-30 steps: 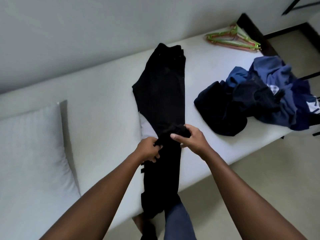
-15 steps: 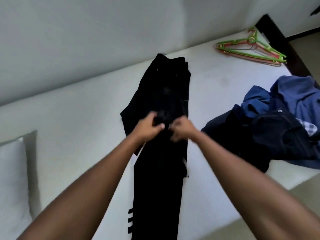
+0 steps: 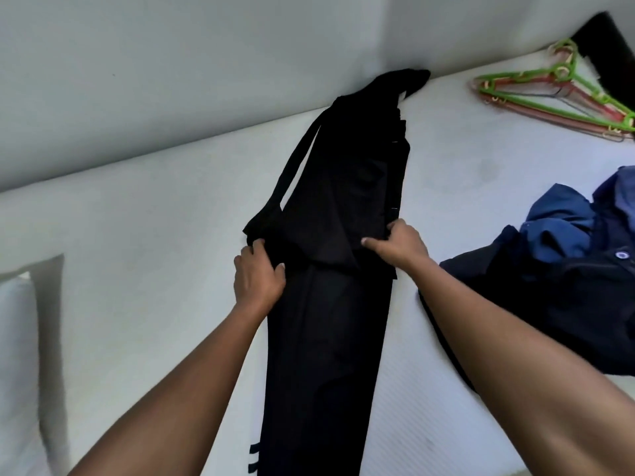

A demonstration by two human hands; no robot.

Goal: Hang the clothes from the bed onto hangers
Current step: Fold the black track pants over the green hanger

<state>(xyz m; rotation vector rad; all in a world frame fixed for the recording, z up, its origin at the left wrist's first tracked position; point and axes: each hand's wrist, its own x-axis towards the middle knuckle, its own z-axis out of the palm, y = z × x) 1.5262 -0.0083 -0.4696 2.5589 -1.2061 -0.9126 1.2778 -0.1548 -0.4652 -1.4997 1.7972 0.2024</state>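
white pillow point(image 3: 17, 355) at 8 o'clock edge, plain pale wall point(image 3: 171, 80) across 10 to 12 o'clock, dark board point(image 3: 604, 46) at 2 o'clock corner

black trousers point(image 3: 326, 338): cut off below | clothes pile point(image 3: 567, 297): cut off right

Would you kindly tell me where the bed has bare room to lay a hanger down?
Bare mattress lies between the pillow and the black garment, and again between that garment, the hangers and the blue clothes pile. The pile crowds the right side; the left hand and right hand grip the garment.
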